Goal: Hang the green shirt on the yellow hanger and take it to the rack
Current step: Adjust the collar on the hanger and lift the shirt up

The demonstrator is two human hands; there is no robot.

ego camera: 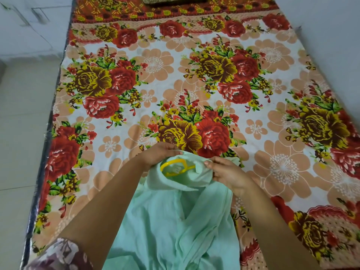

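Note:
A pale green shirt (175,217) lies bunched on the flowered bed, its neck end pointing away from me. The yellow hanger (176,162) sits inside the neck opening; only a curved piece of it shows, the rest is hidden under the cloth. My left hand (159,153) grips the shirt's collar edge on the left side of the opening. My right hand (227,173) pinches the folded collar cloth on the right side. Both hands are touching the shirt, close beside the hanger.
The bed (194,78) carries a sheet with big red and yellow flowers and fills most of the view. A dark patterned pillow (175,0) lies at its far end. Pale tiled floor (21,133) runs along the left; a white wall stands on the right.

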